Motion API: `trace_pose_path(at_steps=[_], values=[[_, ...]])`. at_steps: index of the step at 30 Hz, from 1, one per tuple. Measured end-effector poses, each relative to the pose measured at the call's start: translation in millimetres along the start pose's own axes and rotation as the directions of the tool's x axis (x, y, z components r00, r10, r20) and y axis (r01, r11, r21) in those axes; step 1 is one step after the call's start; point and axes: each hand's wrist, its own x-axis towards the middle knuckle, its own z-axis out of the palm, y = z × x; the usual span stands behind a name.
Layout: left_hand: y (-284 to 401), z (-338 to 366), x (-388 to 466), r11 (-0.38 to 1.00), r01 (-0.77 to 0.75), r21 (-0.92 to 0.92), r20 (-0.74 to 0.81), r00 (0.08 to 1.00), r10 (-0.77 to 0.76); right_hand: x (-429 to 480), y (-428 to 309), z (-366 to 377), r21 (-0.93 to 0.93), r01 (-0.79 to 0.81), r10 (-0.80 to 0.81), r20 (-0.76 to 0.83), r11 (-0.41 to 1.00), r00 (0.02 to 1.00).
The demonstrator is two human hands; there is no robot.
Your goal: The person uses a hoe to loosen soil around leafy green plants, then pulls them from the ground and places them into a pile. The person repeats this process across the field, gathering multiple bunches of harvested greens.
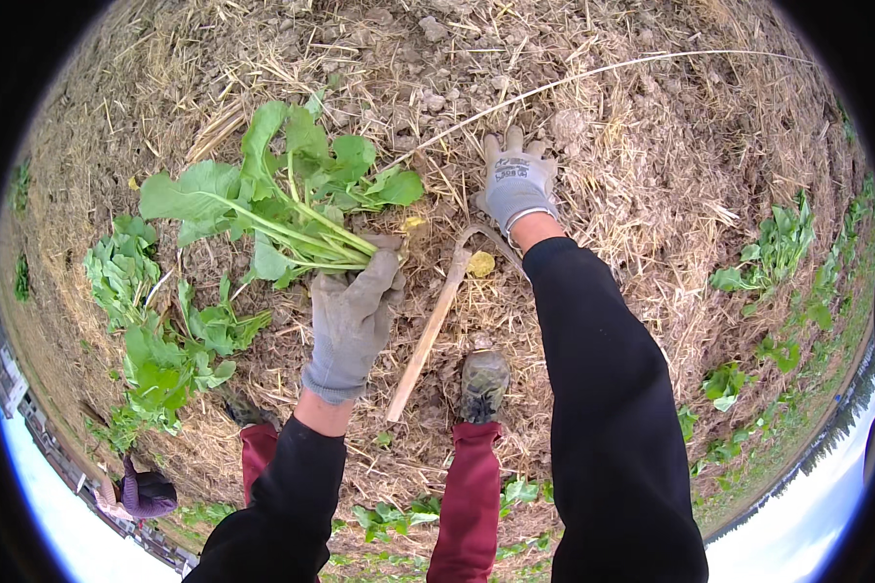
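Note:
In a grey work glove, my left hand (357, 313) grips a bunch of leafy greens (262, 204) by the pale stalk ends; the broad leaves spread up and to the left. My right hand (516, 175), in a similar glove, rests palm down on the straw-strewn soil with its fingers apart and nothing seen in it. A sickle (429, 331) with a wooden handle lies on the ground between the hands, its curved blade reaching towards my right wrist. A yellow leaf (480, 264) lies beside the handle's upper end.
Cut greens (157, 357) lie in heaps at the left, with another clump (780, 244) at the right. A long thin dry stalk (554, 84) arcs across the upper ground. My shoe (484, 382) stands below the sickle. A bent-over person (146, 492) is at the lower left.

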Motion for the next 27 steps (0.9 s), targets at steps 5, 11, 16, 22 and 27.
trace_pose_path(at_steps=[5,11,16,22,27], values=[[-5,32,60,0.98,-0.195,-0.033,-0.055,0.98,0.193,2,9,21,0.119,0.058,-0.06,0.011,0.991,0.998],[-23,61,104,0.602,0.252,-0.758,0.138,0.963,-0.231,-19,16,37,0.018,0.108,-0.097,-0.306,0.994,0.947],[-41,80,107,0.953,-0.302,-0.01,0.031,0.953,0.302,18,34,37,0.258,0.185,-0.155,-0.134,0.948,0.979],[-60,99,122,0.459,0.362,-0.811,0.259,0.926,-0.274,19,98,53,0.855,-0.025,-0.079,0.076,0.518,0.994],[-78,122,128,0.436,0.674,-0.596,0.278,0.683,-0.675,11,136,50,0.857,0.217,-0.164,-0.157,0.467,0.974]])
